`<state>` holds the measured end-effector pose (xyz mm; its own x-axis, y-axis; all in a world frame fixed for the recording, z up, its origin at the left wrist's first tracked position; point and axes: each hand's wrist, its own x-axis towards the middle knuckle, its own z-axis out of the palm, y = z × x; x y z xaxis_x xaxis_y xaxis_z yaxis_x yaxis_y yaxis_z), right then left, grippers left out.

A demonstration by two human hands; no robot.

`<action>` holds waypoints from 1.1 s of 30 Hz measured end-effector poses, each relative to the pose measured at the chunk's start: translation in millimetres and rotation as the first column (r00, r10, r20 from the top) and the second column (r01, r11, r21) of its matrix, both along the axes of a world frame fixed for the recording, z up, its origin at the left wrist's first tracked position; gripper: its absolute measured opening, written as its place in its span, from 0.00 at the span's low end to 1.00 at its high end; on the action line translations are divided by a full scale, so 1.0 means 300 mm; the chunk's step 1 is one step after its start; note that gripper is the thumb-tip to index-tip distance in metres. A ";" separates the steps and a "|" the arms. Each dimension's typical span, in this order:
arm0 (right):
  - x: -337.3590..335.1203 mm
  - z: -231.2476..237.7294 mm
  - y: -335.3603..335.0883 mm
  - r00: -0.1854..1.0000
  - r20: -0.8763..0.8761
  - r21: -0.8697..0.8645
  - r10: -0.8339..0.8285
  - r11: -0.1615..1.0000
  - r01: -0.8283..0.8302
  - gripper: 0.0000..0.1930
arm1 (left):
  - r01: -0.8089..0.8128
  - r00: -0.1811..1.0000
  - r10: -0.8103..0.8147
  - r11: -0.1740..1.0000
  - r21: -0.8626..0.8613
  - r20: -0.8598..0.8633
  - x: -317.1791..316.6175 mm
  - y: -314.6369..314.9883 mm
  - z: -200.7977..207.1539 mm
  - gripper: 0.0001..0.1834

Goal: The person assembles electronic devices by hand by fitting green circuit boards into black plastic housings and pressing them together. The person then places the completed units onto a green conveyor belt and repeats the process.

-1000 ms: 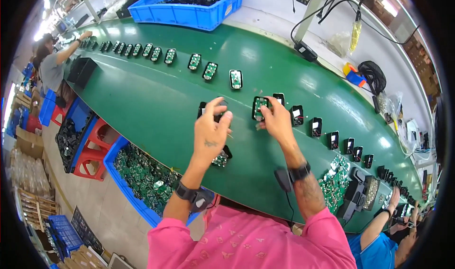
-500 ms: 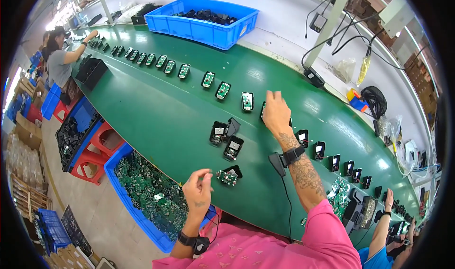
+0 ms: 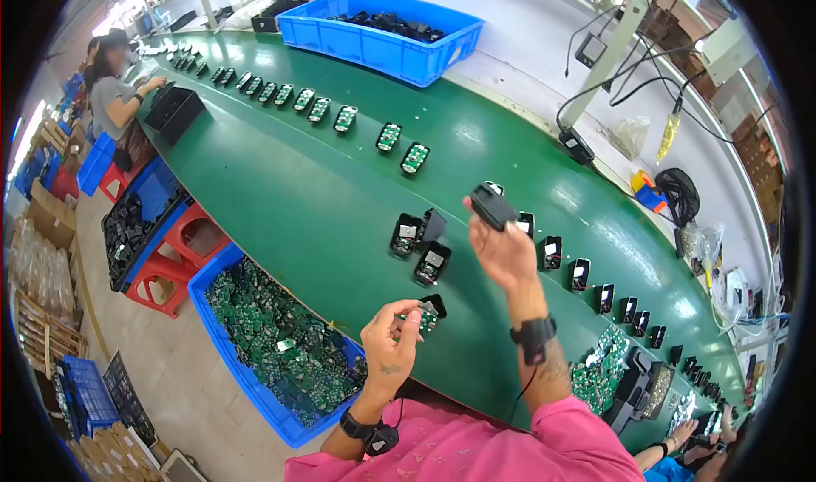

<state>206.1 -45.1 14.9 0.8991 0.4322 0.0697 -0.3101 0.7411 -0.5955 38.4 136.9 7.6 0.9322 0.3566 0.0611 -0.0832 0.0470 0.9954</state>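
Note:
My right hand [image 3: 501,257] is turned palm up and grips a black plastic housing [image 3: 493,207] above the green bench, its dark outer side showing. Just behind it, partly hidden, another housing [image 3: 525,223] stands in the row. My left hand [image 3: 393,337] is closed in a pinch nearer to me; whether anything is between the fingertips is hidden. Right beside those fingers, a green circuit board [image 3: 430,314] rests on a black housing [image 3: 439,303]. Farther off are two open housings with boards inside [image 3: 406,234] [image 3: 433,263] and a black piece [image 3: 433,224] leaning there.
A row of housings with green boards [image 3: 345,119] runs to the far left, and open housings [image 3: 580,274] continue right. A blue bin [image 3: 382,44] stands at the back; a bin of circuit boards [image 3: 280,346] lies below the bench edge. Co-workers [image 3: 115,99] sit left and right.
My right hand has come up from the row and turned over, now holding a black housing. One housing is gone from its place in the row. My left hand is closer to the loose circuit board.

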 end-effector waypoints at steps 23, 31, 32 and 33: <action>0.434 -0.018 0.286 0.423 0.703 -0.242 0.572 -0.367 0.898 0.29 | -0.311 0.949 0.263 0.678 0.666 0.176 0.088 0.135 -0.223 0.07; 0.556 -0.038 0.429 0.637 0.429 -0.425 0.640 -0.479 0.768 0.29 | -0.347 0.937 0.289 0.701 0.623 0.196 0.079 0.131 -0.232 0.05; 0.560 -0.036 0.406 0.731 0.500 -0.654 0.465 -0.351 0.670 0.27 | -0.347 0.936 0.301 0.705 0.619 0.182 0.080 0.130 -0.239 0.05; 0.565 -0.031 0.376 0.824 0.497 -0.820 0.272 -0.163 0.549 0.25 | -0.347 0.936 0.298 0.714 0.608 0.186 0.084 0.130 -0.246 0.05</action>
<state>375.7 67.8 5.7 0.9680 0.2399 0.0730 0.2355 -0.7698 -0.5933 63.6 175.8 -66.2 0.7521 0.4933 0.4370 -0.0459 -0.6223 0.7814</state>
